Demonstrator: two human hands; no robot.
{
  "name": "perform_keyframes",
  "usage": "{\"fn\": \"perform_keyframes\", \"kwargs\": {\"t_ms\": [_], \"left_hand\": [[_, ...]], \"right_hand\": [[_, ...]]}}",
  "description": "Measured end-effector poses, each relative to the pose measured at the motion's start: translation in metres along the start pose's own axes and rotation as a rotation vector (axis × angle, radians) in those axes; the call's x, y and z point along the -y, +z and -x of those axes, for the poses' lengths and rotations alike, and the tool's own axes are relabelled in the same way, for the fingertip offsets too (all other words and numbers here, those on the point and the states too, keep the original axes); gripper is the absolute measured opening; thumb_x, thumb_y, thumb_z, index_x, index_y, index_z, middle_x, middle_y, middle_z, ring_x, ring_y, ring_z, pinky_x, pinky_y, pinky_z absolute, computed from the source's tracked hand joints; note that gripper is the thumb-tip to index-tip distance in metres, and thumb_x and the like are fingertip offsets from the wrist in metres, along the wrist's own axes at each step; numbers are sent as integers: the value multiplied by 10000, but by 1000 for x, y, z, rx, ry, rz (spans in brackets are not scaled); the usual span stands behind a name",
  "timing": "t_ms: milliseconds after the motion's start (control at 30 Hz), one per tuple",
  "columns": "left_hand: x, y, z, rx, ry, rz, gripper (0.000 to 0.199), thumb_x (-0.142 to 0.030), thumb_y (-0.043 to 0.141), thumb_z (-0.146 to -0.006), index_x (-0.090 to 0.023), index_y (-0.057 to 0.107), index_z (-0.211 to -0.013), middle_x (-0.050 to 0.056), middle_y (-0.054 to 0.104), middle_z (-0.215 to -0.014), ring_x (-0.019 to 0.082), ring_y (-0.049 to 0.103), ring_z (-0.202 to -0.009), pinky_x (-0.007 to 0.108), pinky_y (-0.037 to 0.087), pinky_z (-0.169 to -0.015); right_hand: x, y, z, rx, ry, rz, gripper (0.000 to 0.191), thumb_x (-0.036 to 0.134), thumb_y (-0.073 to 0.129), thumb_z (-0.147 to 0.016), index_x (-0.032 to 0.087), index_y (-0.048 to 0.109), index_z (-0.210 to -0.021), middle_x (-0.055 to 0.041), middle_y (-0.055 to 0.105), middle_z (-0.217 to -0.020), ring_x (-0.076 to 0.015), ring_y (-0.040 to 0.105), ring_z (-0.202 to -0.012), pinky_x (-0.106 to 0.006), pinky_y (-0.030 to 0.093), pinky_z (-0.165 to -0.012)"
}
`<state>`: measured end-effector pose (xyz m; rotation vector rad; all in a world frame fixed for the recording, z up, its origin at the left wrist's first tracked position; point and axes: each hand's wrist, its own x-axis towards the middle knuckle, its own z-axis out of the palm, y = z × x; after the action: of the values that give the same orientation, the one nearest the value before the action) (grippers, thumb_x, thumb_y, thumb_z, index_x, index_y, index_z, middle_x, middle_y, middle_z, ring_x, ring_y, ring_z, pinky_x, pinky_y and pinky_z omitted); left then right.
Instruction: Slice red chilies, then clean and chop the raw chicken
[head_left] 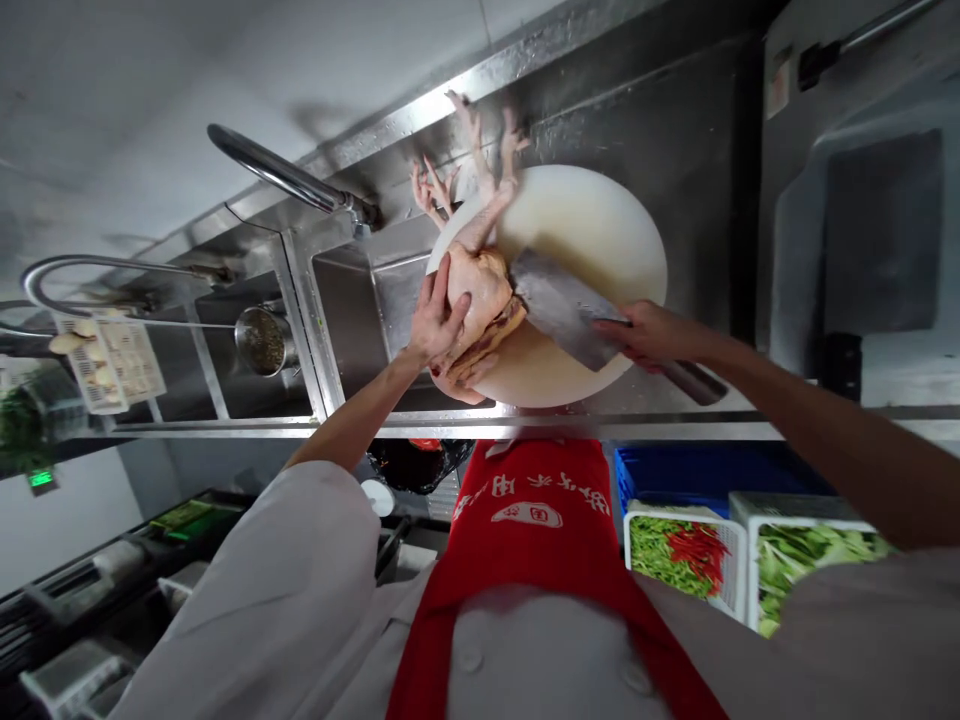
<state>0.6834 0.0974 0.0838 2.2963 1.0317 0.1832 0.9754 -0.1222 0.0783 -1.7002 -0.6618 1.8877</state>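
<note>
A raw chicken (480, 280) lies on a round white cutting board (585, 220), over its left edge. Its legs and feet point toward the wall, and a cut along its side shows dark red flesh. My left hand (435, 320) grips the body from the left, thumb and fingers set apart on the skin. In my right hand (641, 330) is a cleaver (559, 300), held by the handle with fingers wrapped round it. The broad blade lies low over the board, its far end close to the cut side of the chicken. More chicken feet (431, 190) stick out behind the board's left edge.
Left of the board are a steel sink (341, 310) and a curved faucet (277, 165). Farther left stand a metal pot (262, 340) and a white basket (112, 365). Below the counter edge, at right, are crates of green and red peppers (694, 555) and leafy greens (810, 565).
</note>
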Motion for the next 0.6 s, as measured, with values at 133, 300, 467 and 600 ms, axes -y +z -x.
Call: {"fn": "perform_keyframes", "kwargs": {"t_ms": [133,300,467,600], "left_hand": [[-10,4,-5,23,15,30,871,-796,468,-901,-247,387,-1571,117,481,-1440,284,509,-1333,392,445,-1096],[-3,-2,-5,-55,-14,75,805,-768,414,-947,-203,436,-1520,100,509,-1399,241,443,-1386,390,341,-1205],[37,-8,21,79,-14,158,766,-748,420,-954,-292,394,-1568,109,535,-1360,236,529,-1310,435,405,-1169],[50,-1,35,-37,-57,132,689,-734,436,-952,-329,503,-1504,115,562,-1320,276,520,-1323,487,400,-1157]], "right_hand": [[17,6,-12,35,-50,92,254,362,589,-1013,214,500,-827,85,406,-416,-65,356,-311,-184,248,-347],[32,23,-15,26,-102,97,228,351,525,-1046,222,474,-865,101,381,-422,-61,353,-317,-167,267,-353],[22,30,-5,-16,25,215,257,346,546,-1032,229,448,-825,70,429,-418,-85,387,-298,-193,272,-319],[18,68,-12,-151,2,83,279,397,526,-1034,236,417,-833,69,445,-441,-91,416,-323,-202,314,-329]]}}
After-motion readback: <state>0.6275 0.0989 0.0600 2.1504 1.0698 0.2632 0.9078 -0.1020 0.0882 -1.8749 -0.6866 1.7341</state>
